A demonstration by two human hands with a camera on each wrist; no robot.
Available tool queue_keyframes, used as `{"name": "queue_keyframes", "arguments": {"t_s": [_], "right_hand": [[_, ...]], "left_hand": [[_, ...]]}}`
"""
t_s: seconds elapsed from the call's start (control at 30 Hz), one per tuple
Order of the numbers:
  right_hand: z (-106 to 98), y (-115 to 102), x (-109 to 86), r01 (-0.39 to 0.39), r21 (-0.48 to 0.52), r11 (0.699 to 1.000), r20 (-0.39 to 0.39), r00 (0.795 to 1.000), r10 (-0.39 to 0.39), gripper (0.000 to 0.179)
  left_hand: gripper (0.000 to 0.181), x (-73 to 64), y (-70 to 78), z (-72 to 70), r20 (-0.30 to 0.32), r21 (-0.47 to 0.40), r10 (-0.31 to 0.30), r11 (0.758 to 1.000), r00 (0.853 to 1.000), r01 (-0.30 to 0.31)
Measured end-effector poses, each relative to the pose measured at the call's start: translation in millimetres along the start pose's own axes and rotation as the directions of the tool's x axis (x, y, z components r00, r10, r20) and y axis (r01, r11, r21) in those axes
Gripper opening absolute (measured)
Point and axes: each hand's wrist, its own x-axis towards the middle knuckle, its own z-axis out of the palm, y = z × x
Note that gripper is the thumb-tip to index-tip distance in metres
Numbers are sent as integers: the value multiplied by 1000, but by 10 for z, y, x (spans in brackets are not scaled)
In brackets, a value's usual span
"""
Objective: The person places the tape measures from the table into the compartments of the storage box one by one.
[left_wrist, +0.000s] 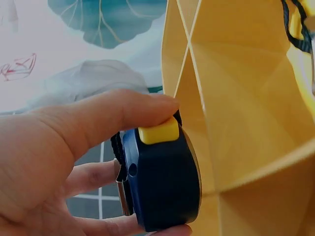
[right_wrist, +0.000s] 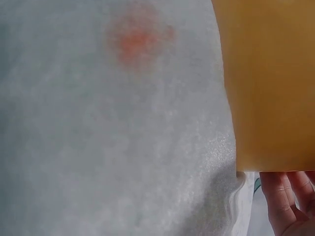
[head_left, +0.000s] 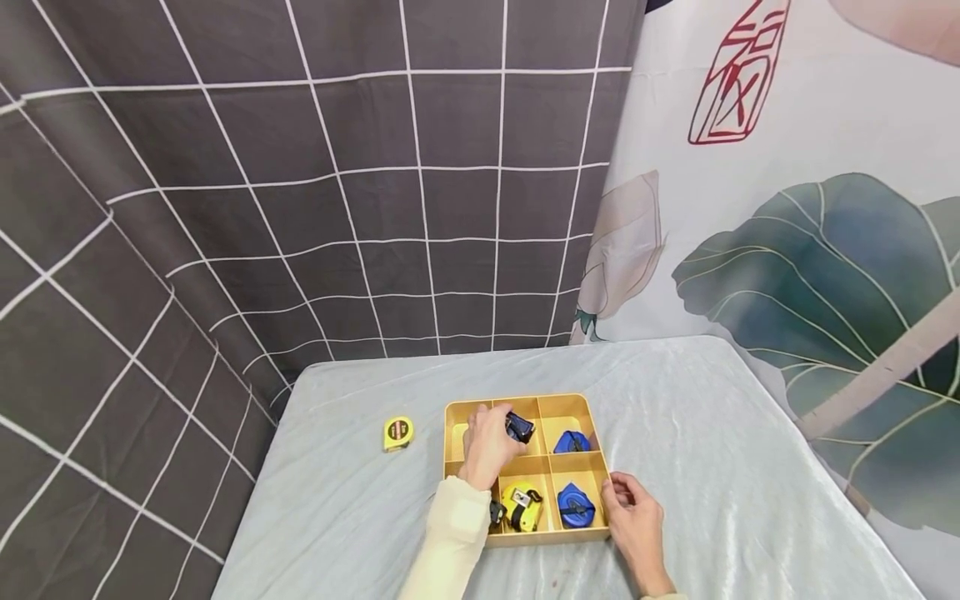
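My left hand (head_left: 491, 446) grips a dark navy tape measure (left_wrist: 167, 182) over the back middle compartment of a yellow divided tray (head_left: 525, 538). In the left wrist view, the thumb lies by its yellow button (left_wrist: 158, 132), and a metal clip and black strap show on its side. At the tray's right wall rests my right hand (head_left: 637, 521), fingers (right_wrist: 276, 196) against the outer side. Blue tape measures sit in the back right (head_left: 572, 442) and front right (head_left: 576, 507) compartments. The front middle one holds a yellow tape measure (head_left: 525, 507) with a black strap.
Left of the tray, another yellow tape measure (head_left: 397, 433) lies on the pale cloth-covered table (head_left: 330, 500). A black object (head_left: 497, 513) in the front left compartment is partly hidden by the left sleeve. Dark grid-patterned cloth (head_left: 360, 208) hangs behind the table.
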Motion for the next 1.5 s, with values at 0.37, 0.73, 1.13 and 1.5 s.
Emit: {"name": "queue_keyframes", "arguments": {"t_s": [0.37,0.73,1.13,1.5], "right_hand": [[-3,12,18,-1,13,1000,-6,1000,1,9],[-11,-2,9,-3,20,1000,9,1000,3,10],[0,16,-20,-28,-16,999,5,1000,28,10],[10,10,-14,-10,8,1000,-18,1000,10,8]], "left_hand": [[51,188,116,100,57,80,68,994,996,-72],[48,240,136,151,59,183,77,979,995,-87],[55,187,79,149,114,159,62,984,992,-79],[57,382,-37,49,375,162,333,895,865,-415]]}}
